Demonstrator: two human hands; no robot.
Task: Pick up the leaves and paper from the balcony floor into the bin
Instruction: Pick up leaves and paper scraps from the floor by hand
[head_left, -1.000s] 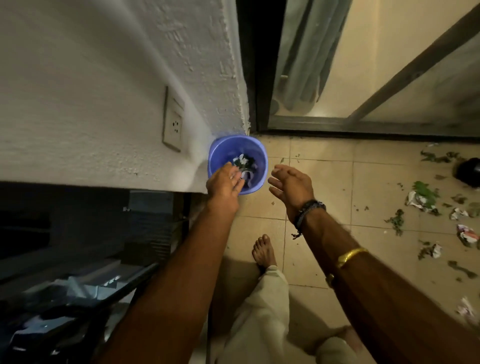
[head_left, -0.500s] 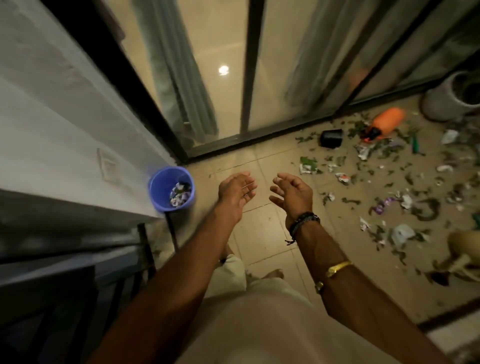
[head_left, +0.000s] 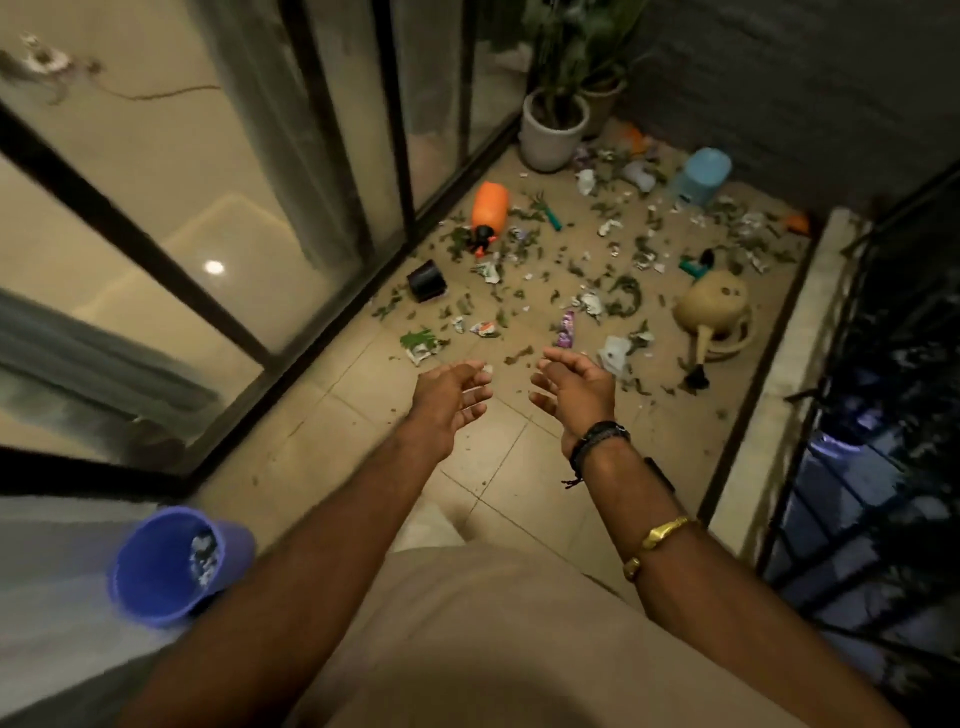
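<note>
The blue bin (head_left: 156, 566) stands at the lower left against the wall, with scraps inside it. Green leaves (head_left: 623, 293) and crumpled paper scraps (head_left: 613, 353) lie scattered over the tiled balcony floor (head_left: 498, 457) ahead. My left hand (head_left: 452, 400) and my right hand (head_left: 574, 387) are stretched out side by side above the floor, fingers apart and curled, holding nothing. Both hover just short of the nearest litter, a paper with leaves (head_left: 423, 345) ahead of the left hand.
An orange bottle (head_left: 488, 213), a black cup (head_left: 426, 280), a beige watering can (head_left: 714, 317), a light blue tub (head_left: 698, 176) and potted plants (head_left: 553, 124) stand among the litter. Glass sliding doors (head_left: 260, 208) run along the left, a dark railing (head_left: 857, 441) along the right.
My view has swung from the bin to the littered floor. Both hands moved away from the bin, empty, and now reach toward the litter; the bin has dropped to the lower left.
</note>
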